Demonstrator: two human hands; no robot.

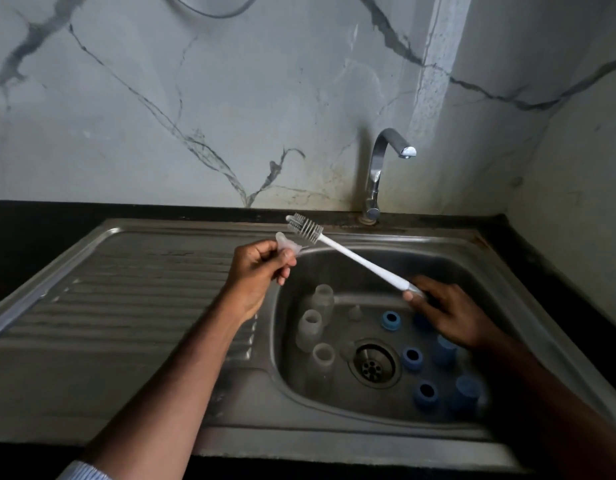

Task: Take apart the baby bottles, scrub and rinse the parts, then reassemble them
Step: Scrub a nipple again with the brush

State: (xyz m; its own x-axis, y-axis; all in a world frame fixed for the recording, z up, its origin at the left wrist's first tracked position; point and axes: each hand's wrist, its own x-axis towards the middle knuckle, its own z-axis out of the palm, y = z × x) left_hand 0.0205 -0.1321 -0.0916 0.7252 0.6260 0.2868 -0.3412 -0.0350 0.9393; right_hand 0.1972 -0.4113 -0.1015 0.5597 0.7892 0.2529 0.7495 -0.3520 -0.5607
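1. The left hand (pixel 256 268) pinches a clear silicone nipple (pixel 288 244) above the sink's (pixel 195 403) left rim, grip curled round it.
2. The right hand (pixel 451 315) grips the white bottle brush (pixel 351 258) by its handle end; the bristle head touches the nipple.
3. In the basin stand three clear bottles (pixel 310 328) at left and blue collars and caps (pixel 412 358) at right, round the drain (pixel 372 364).
4. The faucet (pixel 379 168) stands behind.

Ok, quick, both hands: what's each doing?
Left hand: pinches a clear teat.
Right hand: grips the brush by its handle.
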